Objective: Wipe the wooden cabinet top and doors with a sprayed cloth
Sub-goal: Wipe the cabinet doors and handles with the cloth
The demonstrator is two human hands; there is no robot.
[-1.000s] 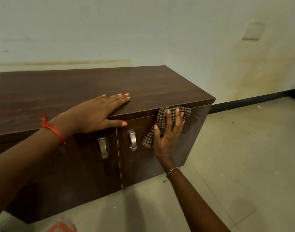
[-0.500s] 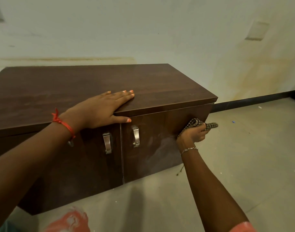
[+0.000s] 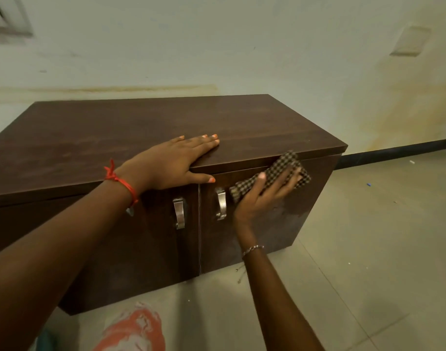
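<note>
A low dark wooden cabinet (image 3: pixel 95 138) stands against the wall, with two doors and two metal handles. My left hand (image 3: pixel 171 163) lies flat on the top near its front edge, fingers spread, thumb over the edge. My right hand (image 3: pixel 259 198) presses a black-and-cream checked cloth (image 3: pixel 280 168) flat against the upper part of the right door (image 3: pixel 275 229), just right of that door's handle (image 3: pixel 221 204). A dull smear shows on the right door below the cloth. The left door (image 3: pixel 141 244) has its own handle (image 3: pixel 179 212).
A stained pale wall (image 3: pixel 242 46) rises behind the cabinet, with a black skirting (image 3: pixel 394 150) to the right. Grey tiled floor (image 3: pixel 368 249) spreads right of and in front of the cabinet. An orange-and-white patterned garment (image 3: pixel 133 330) shows at the bottom edge.
My right hand moved with the cloth from the right door's top down to its right edge, bunched, then back up and left, spread flat near the handle. My left hand stayed on top.
</note>
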